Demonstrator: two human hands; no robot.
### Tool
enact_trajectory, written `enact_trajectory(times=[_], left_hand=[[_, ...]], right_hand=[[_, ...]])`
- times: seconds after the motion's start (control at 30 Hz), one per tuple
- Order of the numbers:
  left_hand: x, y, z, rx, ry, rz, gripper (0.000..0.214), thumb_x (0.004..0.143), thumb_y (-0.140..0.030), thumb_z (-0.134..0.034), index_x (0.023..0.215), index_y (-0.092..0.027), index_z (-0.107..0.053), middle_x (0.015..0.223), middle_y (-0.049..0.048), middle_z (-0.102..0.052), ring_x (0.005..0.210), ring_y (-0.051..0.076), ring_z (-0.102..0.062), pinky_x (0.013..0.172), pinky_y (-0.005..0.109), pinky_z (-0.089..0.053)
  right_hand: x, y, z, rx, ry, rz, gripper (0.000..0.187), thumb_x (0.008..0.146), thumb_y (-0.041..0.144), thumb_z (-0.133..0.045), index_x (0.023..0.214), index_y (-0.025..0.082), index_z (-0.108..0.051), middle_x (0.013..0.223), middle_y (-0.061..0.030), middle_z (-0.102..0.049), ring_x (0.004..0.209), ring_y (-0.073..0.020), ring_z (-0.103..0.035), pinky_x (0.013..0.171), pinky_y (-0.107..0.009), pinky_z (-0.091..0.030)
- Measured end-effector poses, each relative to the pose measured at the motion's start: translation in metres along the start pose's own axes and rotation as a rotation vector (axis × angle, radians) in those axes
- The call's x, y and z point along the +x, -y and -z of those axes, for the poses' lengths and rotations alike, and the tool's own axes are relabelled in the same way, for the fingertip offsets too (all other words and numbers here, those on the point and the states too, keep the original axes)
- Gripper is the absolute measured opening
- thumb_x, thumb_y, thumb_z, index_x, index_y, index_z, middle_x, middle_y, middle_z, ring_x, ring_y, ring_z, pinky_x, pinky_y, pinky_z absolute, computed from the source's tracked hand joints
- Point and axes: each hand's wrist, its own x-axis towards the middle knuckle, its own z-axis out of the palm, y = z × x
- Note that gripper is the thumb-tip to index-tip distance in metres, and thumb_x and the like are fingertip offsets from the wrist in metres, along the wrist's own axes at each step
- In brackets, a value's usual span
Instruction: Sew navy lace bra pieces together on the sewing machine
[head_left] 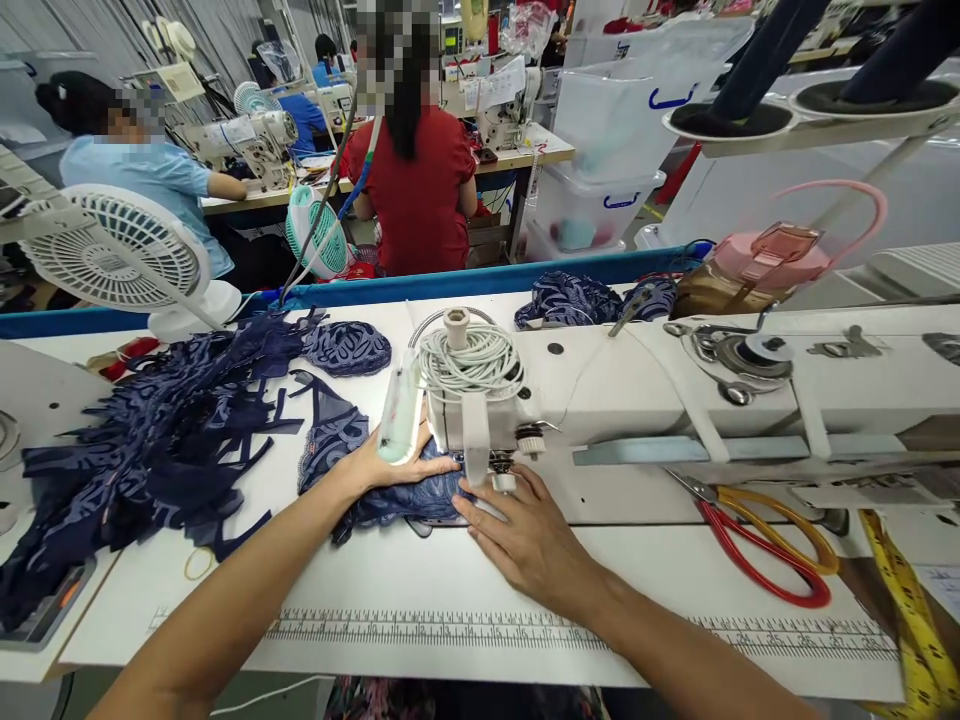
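Note:
A navy lace garment piece [409, 500] lies under the head of a white sewing machine [474, 425]. My left hand [397, 460] rests flat on it, thumb stretched toward the needle area; its other fingers are partly hidden behind the machine head. On the right edge of the same piece, my right hand [525, 530] lies with its fingers spread, the fingertips close to the presser foot. The needle itself is hidden. Left of my left hand are a loose lace section [330, 415] and a cup-shaped lace piece [346, 347].
A heap of navy lace pieces [172, 430] covers the table's left side. Scissors with red and orange handles [772, 540] and a yellow tape measure [911, 620] lie at right. A white fan [120, 245] and a pink-lidded bottle [769, 260] stand behind. Several co-workers sit beyond.

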Motion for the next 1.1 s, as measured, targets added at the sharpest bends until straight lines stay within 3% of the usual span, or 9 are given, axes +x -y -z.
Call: enact_trajectory(times=[0.17, 0.37, 0.47, 0.63, 0.7, 0.87, 0.93, 1.0, 1.1], left_hand=[[0.0, -0.004, 0.003, 0.017, 0.083, -0.094, 0.049, 0.088, -0.057, -0.054, 0.117, -0.018, -0.06, 0.107, 0.009, -0.068, 0.11, 0.026, -0.059, 0.098, 0.039, -0.045], [-0.054, -0.025, -0.002, 0.039, 0.063, 0.063, 0.065, 0.095, -0.054, -0.046, 0.146, -0.015, -0.032, 0.148, 0.0184, -0.04, 0.138, 0.034, -0.035, 0.113, 0.059, -0.025], [-0.08, -0.041, -0.004, -0.12, 0.053, 0.125, 0.058, 0.098, -0.048, -0.042, 0.147, -0.018, -0.03, 0.149, 0.0146, -0.039, 0.141, 0.03, -0.031, 0.118, 0.059, -0.012], [-0.111, -0.045, 0.018, -0.436, -0.224, 0.31, 0.042, 0.098, -0.037, -0.042, 0.137, -0.021, -0.045, 0.137, 0.0111, -0.051, 0.128, 0.023, -0.047, 0.112, 0.043, -0.036], [-0.132, -0.041, 0.035, -0.578, -0.226, 0.436, 0.043, 0.096, -0.039, -0.048, 0.135, -0.021, -0.046, 0.131, 0.0101, -0.054, 0.118, 0.023, -0.054, 0.103, 0.039, -0.043], [-0.187, -0.062, 0.071, -0.893, 0.366, 0.459, 0.038, 0.084, -0.051, -0.063, 0.096, -0.015, -0.065, 0.087, 0.0019, -0.064, 0.079, 0.018, -0.057, 0.068, 0.024, -0.047], [-0.187, -0.081, 0.072, -0.963, 0.449, 0.435, 0.038, 0.078, -0.051, -0.069, 0.087, -0.014, -0.065, 0.079, 0.0005, -0.062, 0.074, 0.017, -0.055, 0.066, 0.023, -0.046], [-0.17, -0.096, 0.066, -1.095, 0.327, 0.493, 0.039, 0.078, -0.052, -0.069, 0.089, -0.015, -0.065, 0.08, 0.0013, -0.063, 0.077, 0.018, -0.055, 0.069, 0.025, -0.047], [-0.137, -0.096, 0.05, -1.275, -0.169, 0.75, 0.042, 0.076, -0.053, -0.069, 0.096, -0.015, -0.064, 0.081, 0.0027, -0.064, 0.079, 0.019, -0.056, 0.069, 0.027, -0.048]], right_hand=[[-0.001, -0.005, -0.001, 0.059, -0.082, -0.025, 0.029, 0.094, 0.018, -0.053, 0.121, 0.023, -0.063, 0.11, -0.0093, -0.068, 0.105, -0.0219, -0.059, 0.101, -0.048, -0.037], [0.0, -0.006, -0.001, 0.121, -0.179, -0.072, 0.027, 0.096, 0.017, -0.047, 0.118, 0.02, -0.062, 0.091, -0.0074, -0.07, 0.081, -0.0178, -0.064, 0.079, -0.035, -0.048], [0.018, 0.009, -0.001, 0.138, 0.025, -0.162, 0.026, 0.099, 0.023, -0.042, 0.12, 0.019, -0.057, 0.076, -0.0029, -0.069, 0.065, -0.0155, -0.063, 0.06, -0.026, -0.044], [0.055, 0.055, 0.001, -0.102, 0.47, -0.068, 0.008, 0.085, 0.014, -0.052, 0.091, 0.019, -0.054, 0.055, 0.0036, -0.055, 0.045, -0.0129, -0.049, 0.047, -0.025, -0.02], [0.065, 0.072, 0.013, -0.175, 0.394, 0.021, 0.017, 0.076, 0.002, -0.051, 0.081, 0.019, -0.051, 0.056, 0.0026, -0.054, 0.044, -0.0116, -0.045, 0.047, -0.028, -0.015], [0.106, 0.104, 0.065, -0.501, -0.175, 0.233, 0.023, 0.081, -0.001, -0.044, 0.091, 0.015, -0.056, 0.057, 0.0021, -0.05, 0.048, -0.011, -0.041, 0.052, -0.029, -0.019], [0.134, 0.113, 0.078, -0.567, -0.264, 0.246, 0.023, 0.086, 0.002, -0.04, 0.095, 0.014, -0.058, 0.059, 0.0014, -0.051, 0.05, -0.0114, -0.042, 0.052, -0.029, -0.019], [0.159, 0.12, 0.081, -0.545, -0.288, 0.24, 0.027, 0.091, 0.003, -0.037, 0.104, 0.013, -0.058, 0.064, 0.0006, -0.054, 0.054, -0.0116, -0.044, 0.053, -0.029, -0.02], [0.165, 0.127, 0.07, -0.426, -0.33, 0.27, 0.033, 0.096, 0.008, -0.035, 0.126, 0.012, -0.05, 0.076, -0.002, -0.06, 0.063, -0.0128, -0.05, 0.055, -0.029, -0.026]])
